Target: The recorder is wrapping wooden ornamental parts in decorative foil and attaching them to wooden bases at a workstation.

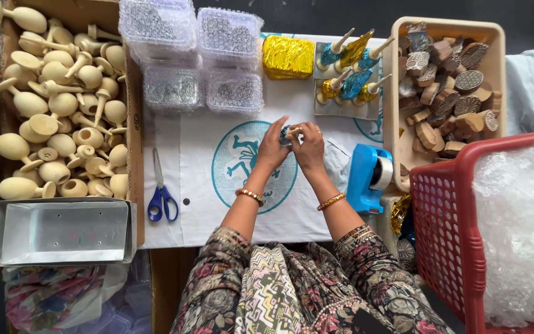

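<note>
Both hands meet over the middle of the white cloth [199,185] on the worktop. The left hand [272,148] and the right hand [308,147] together grasp a small wooden piece [288,133] partly wrapped in blue foil, fingers closed around it from either side. Blue scissors [162,196] lie to the left, a blue tape dispenser [369,176] just right. A cardboard box [134,124] of bare wooden pieces [63,105] sits far left; finished foil-wrapped pieces [350,68] stand beyond the hands.
</note>
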